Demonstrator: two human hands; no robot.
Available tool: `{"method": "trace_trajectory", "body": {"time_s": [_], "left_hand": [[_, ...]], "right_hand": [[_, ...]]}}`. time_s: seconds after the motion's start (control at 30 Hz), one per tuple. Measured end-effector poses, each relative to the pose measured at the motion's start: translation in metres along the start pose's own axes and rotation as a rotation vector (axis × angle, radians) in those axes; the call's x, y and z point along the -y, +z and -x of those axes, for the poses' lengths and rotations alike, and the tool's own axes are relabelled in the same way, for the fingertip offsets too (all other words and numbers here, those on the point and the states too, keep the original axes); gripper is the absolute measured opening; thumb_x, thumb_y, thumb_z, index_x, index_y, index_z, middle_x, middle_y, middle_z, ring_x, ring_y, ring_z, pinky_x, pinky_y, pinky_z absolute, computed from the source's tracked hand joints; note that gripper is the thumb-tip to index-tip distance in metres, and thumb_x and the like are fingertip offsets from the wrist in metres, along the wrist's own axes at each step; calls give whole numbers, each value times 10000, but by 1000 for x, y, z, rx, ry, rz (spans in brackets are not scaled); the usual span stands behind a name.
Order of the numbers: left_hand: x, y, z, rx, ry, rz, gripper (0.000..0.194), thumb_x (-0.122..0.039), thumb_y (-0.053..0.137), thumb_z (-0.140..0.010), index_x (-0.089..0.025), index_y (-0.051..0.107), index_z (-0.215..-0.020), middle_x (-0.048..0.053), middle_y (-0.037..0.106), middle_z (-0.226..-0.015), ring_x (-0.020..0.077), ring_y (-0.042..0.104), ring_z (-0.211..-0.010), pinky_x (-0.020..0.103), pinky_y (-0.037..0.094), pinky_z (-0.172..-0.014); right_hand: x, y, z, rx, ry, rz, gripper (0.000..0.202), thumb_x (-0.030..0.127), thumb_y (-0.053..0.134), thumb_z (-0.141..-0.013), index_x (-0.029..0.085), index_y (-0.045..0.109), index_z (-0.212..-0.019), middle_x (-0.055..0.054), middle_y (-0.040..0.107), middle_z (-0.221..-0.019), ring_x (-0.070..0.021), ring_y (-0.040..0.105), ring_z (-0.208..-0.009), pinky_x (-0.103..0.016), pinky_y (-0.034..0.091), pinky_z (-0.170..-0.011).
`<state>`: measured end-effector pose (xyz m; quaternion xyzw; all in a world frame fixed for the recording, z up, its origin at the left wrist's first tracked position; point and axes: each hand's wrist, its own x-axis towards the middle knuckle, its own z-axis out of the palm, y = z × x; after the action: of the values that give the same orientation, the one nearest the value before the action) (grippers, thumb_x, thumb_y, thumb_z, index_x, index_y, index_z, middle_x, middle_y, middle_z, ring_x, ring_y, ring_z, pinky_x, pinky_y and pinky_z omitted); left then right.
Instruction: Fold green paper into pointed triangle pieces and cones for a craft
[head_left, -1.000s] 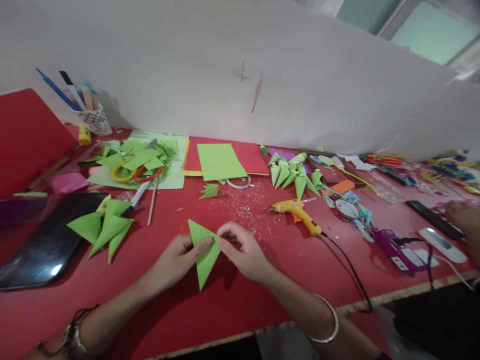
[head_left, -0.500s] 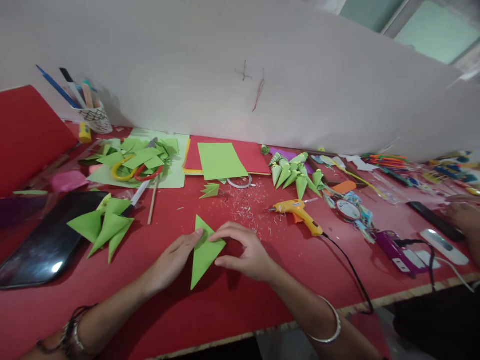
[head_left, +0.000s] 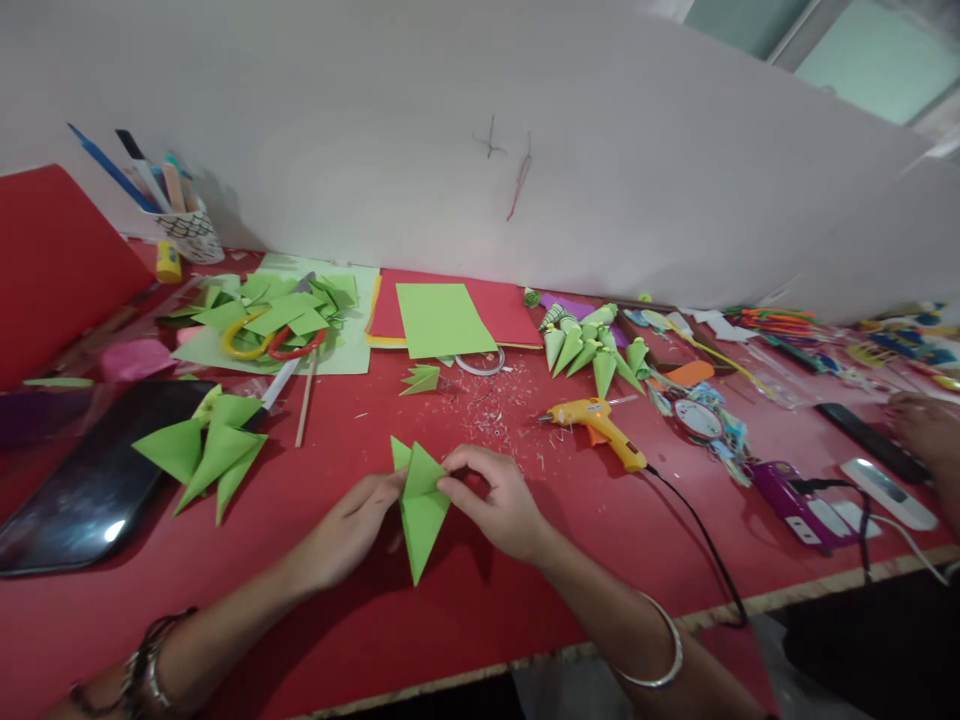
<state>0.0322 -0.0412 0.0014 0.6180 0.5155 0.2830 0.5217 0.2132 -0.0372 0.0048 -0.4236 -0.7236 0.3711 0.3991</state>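
A folded piece of green paper (head_left: 424,510) is held between my two hands, just above the red tabletop (head_left: 517,600). Its folds stand partly opened, and a point faces toward me. My left hand (head_left: 360,525) grips its left edge, with the fingertips partly hidden behind the paper. On the other side, my right hand (head_left: 495,500) pinches the right corner between thumb and forefinger. To the left, a cluster of folded green paper leaves (head_left: 217,450) lies partly over a black phone-like slab (head_left: 90,490). A small green paper piece (head_left: 420,379) rests beyond my hands.
A yellow glue gun (head_left: 600,425) with a black cord lies to the right, near paper scraps. Behind are green paper cones (head_left: 585,350), a green sheet (head_left: 444,320) on red paper, and scissors (head_left: 247,340) among cut pieces. Another person's hand (head_left: 926,430) is at the far right.
The green paper was a flat triangle; now its folds are spread and it is turned. My right thumb and forefinger have closed on its right corner.
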Motion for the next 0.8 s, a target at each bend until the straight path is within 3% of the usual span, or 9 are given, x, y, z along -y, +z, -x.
{"method": "trace_trajectory", "body": {"time_s": [0.1,0.27,0.5,0.63,0.8], "left_hand": [[-5,0,-1,38,49,-16,428,-432,330,-815,-191,626,-621,18,622,-585,169,562,-608,249,475,-625],[-7,1,-7,111,204,-51,305,-387,444,-787,-165,650,-816,26,663,-770,180,580,-721,257,460,-678],[-3,4,-10,120,138,-72,298,-375,440,-799,-146,611,-715,7,603,-660,133,522,-601,214,421,-548],[-4,4,-9,144,117,-28,314,-380,437,-806,-140,602,-689,-7,558,-594,111,469,-541,198,380,-496],[-5,3,-9,155,131,-24,332,-364,421,-829,-144,629,-693,7,597,-626,110,485,-546,191,368,-493]], "right_hand": [[0,2,0,-16,30,17,102,272,539,-785,179,562,-753,-6,597,-720,-115,541,-671,-227,421,-640],[0,3,-1,0,32,-25,64,242,546,-773,181,561,-758,8,580,-695,-102,527,-641,-215,420,-614],[-3,5,1,-10,110,-170,94,246,570,-750,188,523,-808,17,547,-699,-97,522,-649,-209,417,-593],[-3,5,2,60,218,-291,212,264,564,-760,197,477,-941,61,503,-595,-70,492,-510,-188,393,-500],[-2,5,1,212,391,-373,211,364,462,-814,172,468,-726,63,485,-472,-52,443,-372,-160,335,-381]]}}
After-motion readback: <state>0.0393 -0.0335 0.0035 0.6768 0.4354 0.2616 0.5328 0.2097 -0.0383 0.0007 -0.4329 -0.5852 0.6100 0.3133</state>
